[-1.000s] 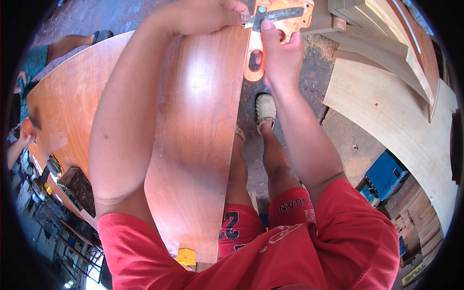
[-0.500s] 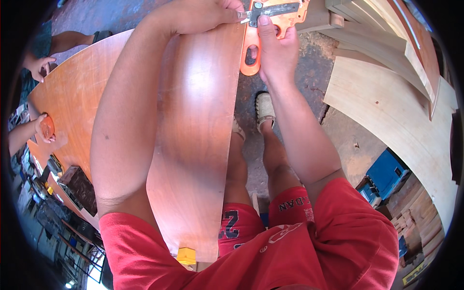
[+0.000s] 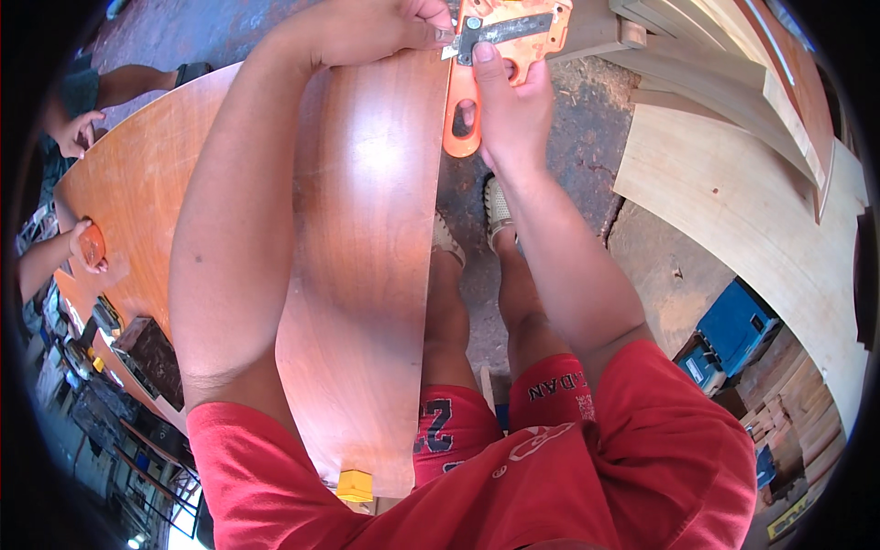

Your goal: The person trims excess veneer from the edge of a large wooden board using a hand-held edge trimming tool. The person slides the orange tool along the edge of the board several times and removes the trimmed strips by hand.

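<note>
An orange plastic hand tool (image 3: 463,115) with a looped handle, a dark metal bar and a small blade at one end is in my right hand (image 3: 518,110). My right thumb presses on the bar, and the fingers wrap behind the frame. The tool lies against the far right edge of a glossy brown wooden panel (image 3: 367,257). Just left of the blade, my left hand (image 3: 403,27) is closed in a pinch over that edge; whatever sits between its fingertips is too small to make out.
At the left, another person's hand (image 3: 87,246) holds an orange round object on the panel; a further hand (image 3: 78,136) is beyond it. A yellow block (image 3: 355,485) sits at the panel's near end. Pale boards (image 3: 733,174) and a blue case (image 3: 736,323) stand at the right.
Both hands and the orange tool have shifted slightly left, and the tool has come a little nearer to me. My grip on it looks the same.
</note>
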